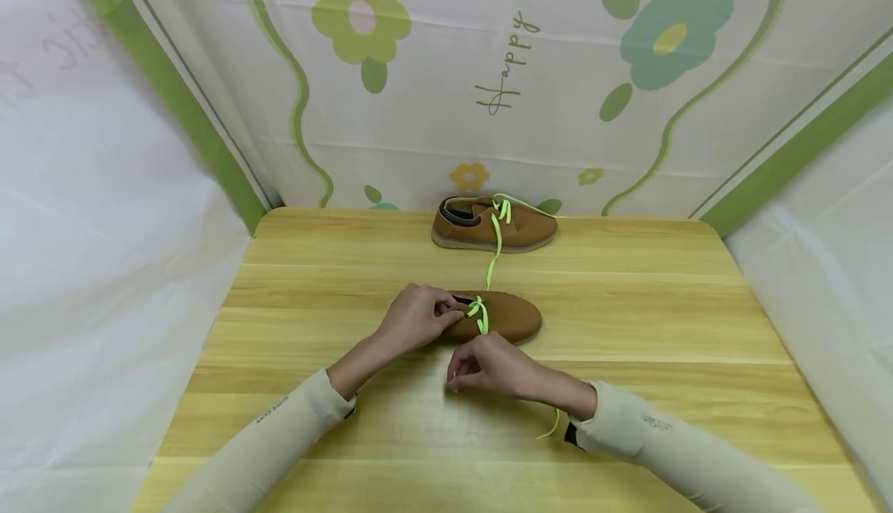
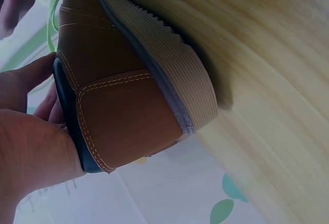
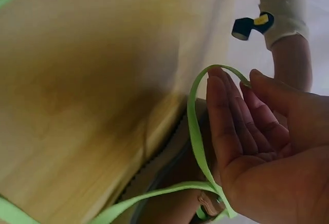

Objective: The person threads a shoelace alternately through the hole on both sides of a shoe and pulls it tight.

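Note:
A brown shoe (image 1: 515,316) with bright green laces (image 1: 483,319) lies sideways before me, toe to the right. My left hand (image 1: 417,318) holds its opening edge beside the laces; in the left wrist view, fingers reach over the dark collar lining (image 2: 71,116). Just in front of the shoe, my right hand (image 1: 494,366) pinches a green lace (image 3: 194,126) between thumb and index finger. That lace loops up from the eyelets in the right wrist view. Another loose lace end (image 1: 551,426) shows below the right wrist.
Behind, near the table's back edge, stands a matching brown shoe (image 1: 533,232). Its green lace (image 1: 496,246) trails forward over the wooden table (image 1: 642,304). A white curtain (image 1: 432,110) with printed flowers hangs behind the table, with more white fabric at both sides.

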Tool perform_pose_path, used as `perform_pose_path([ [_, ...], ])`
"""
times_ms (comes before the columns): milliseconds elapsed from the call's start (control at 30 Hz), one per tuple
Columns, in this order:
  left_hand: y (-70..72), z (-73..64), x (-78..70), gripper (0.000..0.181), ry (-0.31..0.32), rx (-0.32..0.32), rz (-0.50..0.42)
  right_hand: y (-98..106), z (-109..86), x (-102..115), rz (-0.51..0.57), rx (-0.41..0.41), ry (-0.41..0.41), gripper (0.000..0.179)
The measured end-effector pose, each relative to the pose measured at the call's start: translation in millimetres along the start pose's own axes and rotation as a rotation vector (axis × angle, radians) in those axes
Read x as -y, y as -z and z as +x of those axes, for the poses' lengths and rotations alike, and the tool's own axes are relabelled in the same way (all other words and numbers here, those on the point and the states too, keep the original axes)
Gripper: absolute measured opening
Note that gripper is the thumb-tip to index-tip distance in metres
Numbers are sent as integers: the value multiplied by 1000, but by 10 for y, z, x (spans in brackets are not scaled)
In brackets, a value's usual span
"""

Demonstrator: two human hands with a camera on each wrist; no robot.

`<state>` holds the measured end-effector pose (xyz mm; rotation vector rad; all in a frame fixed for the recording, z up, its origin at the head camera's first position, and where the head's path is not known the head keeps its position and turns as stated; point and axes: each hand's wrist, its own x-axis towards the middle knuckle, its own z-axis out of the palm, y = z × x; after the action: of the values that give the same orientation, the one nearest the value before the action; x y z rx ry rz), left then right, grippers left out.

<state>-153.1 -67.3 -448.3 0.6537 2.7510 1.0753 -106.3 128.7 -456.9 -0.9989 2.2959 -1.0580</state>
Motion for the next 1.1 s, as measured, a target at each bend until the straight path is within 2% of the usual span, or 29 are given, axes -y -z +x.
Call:
perform_pose_path([
  [233,0,-25,9,7,-33,-41,2,-113,-17,-20,-38,43,20,8],
  [433,29,-55,12,5,-53,-81,-55,-162,-39,-29,-117,81,67,7],
  [567,56,-73,11,5,-69,-124,-73,-160,-71,-44,-122,117,99,4],
  [767,78,-89,32,4,-101,-196,-25,-76,-150,-92,-140,184,132,13],
  [1000,80,-69,51,7,-160,-225,-62,111,-370,-210,-126,161,79,12],
  [1100,82,-59,63,9,-187,-233,-34,179,-457,-257,-106,154,72,14],
])
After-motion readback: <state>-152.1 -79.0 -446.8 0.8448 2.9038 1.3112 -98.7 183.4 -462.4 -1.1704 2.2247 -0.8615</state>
